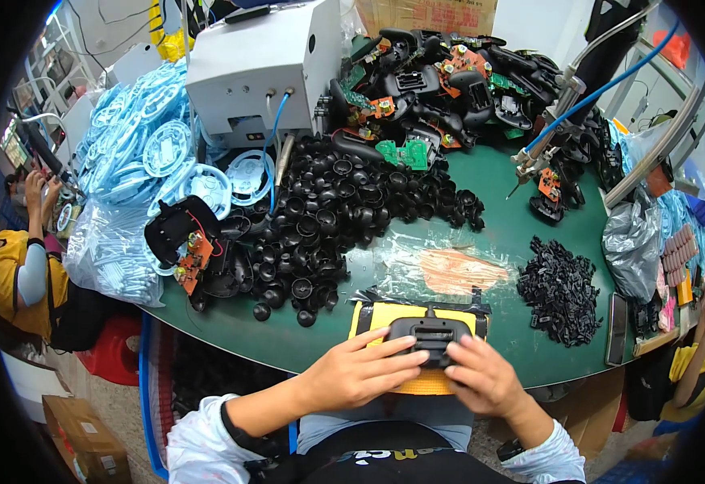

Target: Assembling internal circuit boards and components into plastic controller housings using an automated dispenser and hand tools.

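A black game controller lies on a yellow pad at the table's near edge, its back with an open battery bay facing up. My left hand grips it from the left, fingers laid across its lower part. From the right my right hand grips its other side, fingertips bent over the shell and a little blurred. The controller's lower edge is hidden under my fingers. To the right sits a heap of small black plastic parts; to the left spreads a pile of black thumbstick caps.
Controllers with orange and green circuit boards are piled at the back. A hanging electric screwdriver with a blue hose stands at right. A grey machine box, light-blue plastic rings and an opened controller are at left; a phone lies far right.
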Available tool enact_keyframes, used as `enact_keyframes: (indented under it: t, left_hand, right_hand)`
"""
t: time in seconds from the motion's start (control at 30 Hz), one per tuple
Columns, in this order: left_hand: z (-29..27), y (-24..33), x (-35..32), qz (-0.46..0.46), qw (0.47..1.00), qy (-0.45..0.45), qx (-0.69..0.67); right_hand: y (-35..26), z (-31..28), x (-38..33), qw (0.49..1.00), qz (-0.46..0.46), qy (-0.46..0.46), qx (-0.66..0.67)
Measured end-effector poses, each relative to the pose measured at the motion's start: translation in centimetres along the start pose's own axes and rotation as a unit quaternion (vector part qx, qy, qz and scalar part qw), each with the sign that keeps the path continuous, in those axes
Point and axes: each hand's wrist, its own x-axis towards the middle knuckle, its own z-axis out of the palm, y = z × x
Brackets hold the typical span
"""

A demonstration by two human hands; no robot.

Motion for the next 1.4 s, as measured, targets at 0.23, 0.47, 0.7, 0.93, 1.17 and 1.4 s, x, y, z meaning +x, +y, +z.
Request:
enact_keyframes:
  t: [0.23, 0.47, 0.7, 0.93, 1.17, 1.4]
  left_hand:
    - [-1.2, 2.4, 1.4, -0.102, 0.994, -0.022, 0.04]
    - [2.3, 1.3, 4.1, -0.093, 0.991, -0.07, 0.07]
    - [2.4, 1.6, 3.7, -0.089, 0.994, -0.03, 0.052]
    - [2.7, 1.3, 3.3, -0.104, 0.994, -0.003, 0.037]
    - [2.5, 1.5, 3.4, -0.102, 0.994, 0.006, 0.033]
    - [2.7, 1.4, 3.3, -0.111, 0.993, 0.008, 0.031]
  right_hand:
    - [0.3, -4.7, 3.4, 0.996, -0.019, 0.059, -0.07]
    - [5.7, -16.0, 16.8, 0.896, 0.065, 0.369, 0.24]
    - [-2.1, -17.5, 14.6, 0.88, 0.058, 0.102, 0.46]
    - [-7.5, -16.3, 10.7, 0.927, 0.064, 0.008, 0.369]
    - [-6.9, -14.7, 10.3, 0.918, 0.014, -0.014, 0.395]
    - [-9.0, -10.8, 11.6, 0.913, 0.064, 0.16, 0.369]
